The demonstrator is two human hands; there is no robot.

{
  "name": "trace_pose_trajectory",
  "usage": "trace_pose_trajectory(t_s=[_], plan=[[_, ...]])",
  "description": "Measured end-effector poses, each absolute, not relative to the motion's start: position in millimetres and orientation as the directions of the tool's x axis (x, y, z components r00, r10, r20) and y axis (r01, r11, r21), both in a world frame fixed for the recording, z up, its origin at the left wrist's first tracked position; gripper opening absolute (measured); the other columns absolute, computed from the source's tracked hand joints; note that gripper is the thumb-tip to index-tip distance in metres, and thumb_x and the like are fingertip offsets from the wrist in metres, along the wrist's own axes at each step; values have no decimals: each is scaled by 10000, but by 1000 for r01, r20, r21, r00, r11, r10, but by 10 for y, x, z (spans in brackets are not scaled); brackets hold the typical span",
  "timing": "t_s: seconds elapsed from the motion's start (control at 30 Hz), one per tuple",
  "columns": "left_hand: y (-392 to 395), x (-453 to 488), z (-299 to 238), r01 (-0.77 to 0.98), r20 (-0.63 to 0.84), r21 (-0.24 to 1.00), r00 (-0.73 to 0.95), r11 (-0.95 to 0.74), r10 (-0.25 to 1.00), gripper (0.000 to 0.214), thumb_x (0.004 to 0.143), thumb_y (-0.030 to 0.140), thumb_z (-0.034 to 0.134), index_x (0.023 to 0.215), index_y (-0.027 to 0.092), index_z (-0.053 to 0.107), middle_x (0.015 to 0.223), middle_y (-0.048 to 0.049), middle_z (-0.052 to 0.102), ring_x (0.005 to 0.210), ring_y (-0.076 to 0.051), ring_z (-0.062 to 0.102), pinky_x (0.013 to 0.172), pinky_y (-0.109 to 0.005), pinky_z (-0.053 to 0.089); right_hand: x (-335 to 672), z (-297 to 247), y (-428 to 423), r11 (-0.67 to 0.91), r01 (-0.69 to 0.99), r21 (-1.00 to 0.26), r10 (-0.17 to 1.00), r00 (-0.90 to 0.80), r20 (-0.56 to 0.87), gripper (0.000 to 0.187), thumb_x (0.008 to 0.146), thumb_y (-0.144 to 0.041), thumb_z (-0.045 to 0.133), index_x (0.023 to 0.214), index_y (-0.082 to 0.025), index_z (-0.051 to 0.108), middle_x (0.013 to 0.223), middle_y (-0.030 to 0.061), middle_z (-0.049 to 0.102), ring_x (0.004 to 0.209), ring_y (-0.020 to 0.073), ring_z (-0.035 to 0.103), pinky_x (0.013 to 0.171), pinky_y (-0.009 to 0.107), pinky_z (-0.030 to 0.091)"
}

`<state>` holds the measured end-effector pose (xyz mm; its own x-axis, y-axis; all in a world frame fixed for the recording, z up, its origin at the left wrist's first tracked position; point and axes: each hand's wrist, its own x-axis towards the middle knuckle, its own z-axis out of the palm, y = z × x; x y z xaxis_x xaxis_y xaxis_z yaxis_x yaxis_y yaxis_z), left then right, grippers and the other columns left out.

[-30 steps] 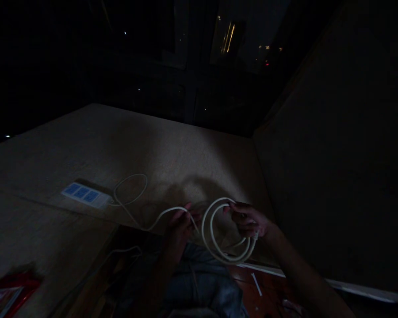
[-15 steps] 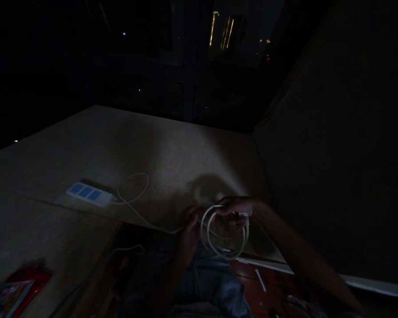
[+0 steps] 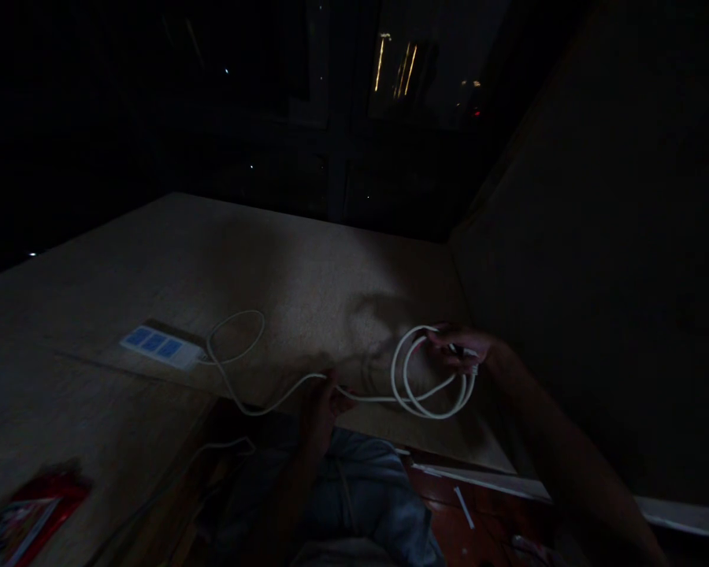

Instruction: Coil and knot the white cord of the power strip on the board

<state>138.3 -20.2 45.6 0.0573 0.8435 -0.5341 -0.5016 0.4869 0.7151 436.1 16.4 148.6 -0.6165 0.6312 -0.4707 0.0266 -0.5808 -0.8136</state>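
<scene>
A white power cord runs from a white power strip with blue panels on the pale ledge, makes a loose loop beside it, and passes through my left hand. My left fingers are closed around the cord near the ledge's front edge. Farther right, my right hand grips several round coils of the same cord, held up above the ledge. A pale end, perhaps the plug, shows at the right side of that hand. Dim light hides the details of my fingers.
A shiny red packet lies at the lower left. Another thin cord hangs near the ledge's front edge. A dark wall rises on the right. Below, a white strip lies on the reddish floor. Dark windows stand behind.
My right hand has moved right and slightly up with the coils. My left hand has shifted a little left, so a stretch of cord now spans between both hands.
</scene>
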Motion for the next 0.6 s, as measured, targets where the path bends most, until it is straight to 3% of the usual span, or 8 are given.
trace_pose_trajectory(t_s=[0.1,0.17,0.3,0.37,0.43,0.5,0.6], plan=[[-132,1382,430,-496,-541,692,124,524,832,437,696,455,800,954,130,664,558,6,644,466,-155,632,448,-238,491,4415,1414,149,-588,39,-808,614,-629,-477,386,796,-518,685,772,-188,488,445,-91,532,230,22,217,250,157,304],[-84,1367,428,-533,-551,649,161,542,819,378,771,487,733,870,127,672,547,-2,631,445,-138,608,447,-233,483,4429,1350,129,-581,41,-813,616,-630,-472,399,796,-536,677,771,-188,482,440,-91,528,223,24,222,243,156,299],[3,1287,464,-719,-545,491,188,492,817,392,896,467,589,672,149,634,674,-57,688,656,-181,690,701,-339,578,4460,1271,88,-565,34,-825,626,-634,-454,416,796,-561,660,766,-193,467,446,-100,517,212,18,219,243,151,292],[9,1226,478,-771,-503,420,241,479,830,372,932,457,526,806,149,694,844,-102,735,856,-227,713,863,-421,555,4490,1266,89,-572,30,-819,624,-632,-459,423,789,-567,659,754,-198,454,446,-101,514,209,18,207,244,154,289],[-18,1164,476,-790,-476,401,252,463,843,324,943,429,517,1010,172,702,1008,-118,740,981,-241,700,921,-446,530,4526,1272,107,-579,22,-815,629,-624,-463,433,768,-575,669,748,-203,448,434,-97,510,203,24,199,236,161,274],[-63,1117,459,-775,-486,440,218,453,846,276,934,390,553,1083,196,682,988,-100,747,948,-231,714,864,-411,555,4563,1283,129,-580,12,-815,641,-611,-465,438,744,-580,682,759,-207,452,419,-96,505,198,32,187,225,169,255],[-104,1083,423,-700,-561,526,141,483,816,213,903,357,618,947,161,686,760,-70,737,734,-201,726,676,-314,577,4611,1299,137,-564,0,-826,678,-570,-463,415,750,-573,666,786,-213,461,412,-103,494,204,34,162,226,170,241]])
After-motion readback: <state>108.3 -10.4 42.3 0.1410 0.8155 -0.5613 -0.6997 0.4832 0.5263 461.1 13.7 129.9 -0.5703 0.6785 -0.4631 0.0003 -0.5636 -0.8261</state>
